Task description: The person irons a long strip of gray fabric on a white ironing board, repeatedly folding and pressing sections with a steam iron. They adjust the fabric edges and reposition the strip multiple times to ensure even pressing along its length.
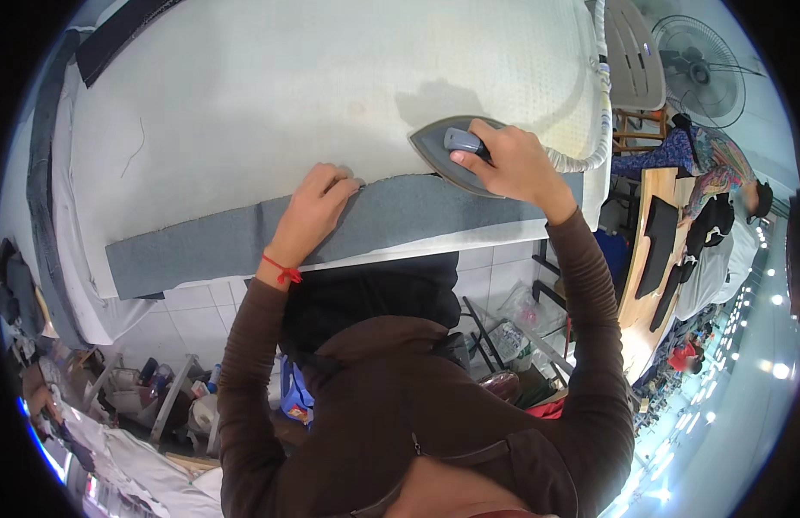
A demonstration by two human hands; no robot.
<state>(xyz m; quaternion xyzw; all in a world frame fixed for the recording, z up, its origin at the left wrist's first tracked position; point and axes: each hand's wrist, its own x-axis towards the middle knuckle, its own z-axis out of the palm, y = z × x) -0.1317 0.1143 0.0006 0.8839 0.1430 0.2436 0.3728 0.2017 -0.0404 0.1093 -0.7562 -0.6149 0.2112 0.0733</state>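
Right hand (510, 164) clamped on grey iron (454, 152), sole at far end of grey fabric strip (270, 237); left hand (312, 207) spread flat on strip, fingers together, just beside iron; keep strip taut, fingers off sole; white padded board (270, 95) beneath; hose (590, 155) beyond right hand, possible snag.

A fabric strip (244, 242) lies along the near edge of the ironing table (270, 95). The iron (456, 155) sits on its right end, under the right hand (514, 164). The left hand (318, 203) presses the strip left of the iron
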